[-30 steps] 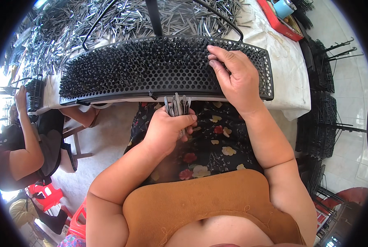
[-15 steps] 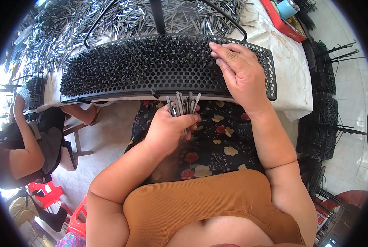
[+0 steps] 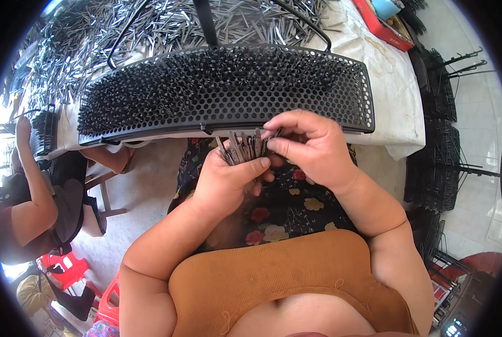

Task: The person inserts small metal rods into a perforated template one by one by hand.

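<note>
- Left hand closes around metal strips, just on the near side of the black rack.
- Right hand, at their right, apparently pinches one strip, partly hidden.

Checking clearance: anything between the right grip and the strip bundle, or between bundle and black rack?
Nothing visible separates the right grip from the bundle of thin grey strips. Toward the perforated black rack, its index finger is over the bundle's right side; otherwise nothing visible.
</note>
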Demonstrator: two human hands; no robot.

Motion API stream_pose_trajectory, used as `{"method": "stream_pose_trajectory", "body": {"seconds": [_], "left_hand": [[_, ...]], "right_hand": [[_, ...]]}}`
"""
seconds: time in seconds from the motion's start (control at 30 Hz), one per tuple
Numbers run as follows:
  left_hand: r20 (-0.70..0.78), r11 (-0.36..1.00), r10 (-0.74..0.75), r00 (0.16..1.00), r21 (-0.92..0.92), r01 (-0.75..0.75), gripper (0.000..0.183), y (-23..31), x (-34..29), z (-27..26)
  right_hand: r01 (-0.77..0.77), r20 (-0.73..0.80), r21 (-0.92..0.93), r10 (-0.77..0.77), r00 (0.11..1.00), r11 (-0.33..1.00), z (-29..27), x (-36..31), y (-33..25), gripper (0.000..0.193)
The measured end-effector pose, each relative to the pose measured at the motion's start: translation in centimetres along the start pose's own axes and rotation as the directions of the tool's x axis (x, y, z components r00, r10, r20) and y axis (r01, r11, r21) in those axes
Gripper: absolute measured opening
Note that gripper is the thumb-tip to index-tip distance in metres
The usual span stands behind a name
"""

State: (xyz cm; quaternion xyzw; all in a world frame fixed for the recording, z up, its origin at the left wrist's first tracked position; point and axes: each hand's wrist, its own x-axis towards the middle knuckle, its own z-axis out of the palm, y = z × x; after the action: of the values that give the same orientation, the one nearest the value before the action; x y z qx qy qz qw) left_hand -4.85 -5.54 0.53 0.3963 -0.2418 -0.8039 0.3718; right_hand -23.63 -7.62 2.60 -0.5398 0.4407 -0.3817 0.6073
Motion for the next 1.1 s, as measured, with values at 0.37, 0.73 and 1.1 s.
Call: {"method": "stream_pose_trajectory", "body": {"seconds": [0.37,0.73,1.1], "left_hand": [[-0.105,0.987,-0.094,0.99,0.118,0.106,0.017,-0.4,0.7,-0.4],[-0.062,0.995,-0.096,0.993,-0.021,0.095,0.015,0.0,0.1,-0.8],[-0.075,0.991,-0.099,0.992,0.079,0.105,0.012,-0.3,0.2,-0.6]], "right_hand": [[0.404,-0.31,-0.627,-0.689,0.655,0.666,-3.9,3.7,0.6,0.019],[0.31,-0.131,-0.654,-0.507,0.852,0.69,-1.3,1.1,-0.5,0.023],[0.262,-0.362,-0.446,-0.44,0.822,0.856,-3.6,1.9,0.1,0.029]]}}
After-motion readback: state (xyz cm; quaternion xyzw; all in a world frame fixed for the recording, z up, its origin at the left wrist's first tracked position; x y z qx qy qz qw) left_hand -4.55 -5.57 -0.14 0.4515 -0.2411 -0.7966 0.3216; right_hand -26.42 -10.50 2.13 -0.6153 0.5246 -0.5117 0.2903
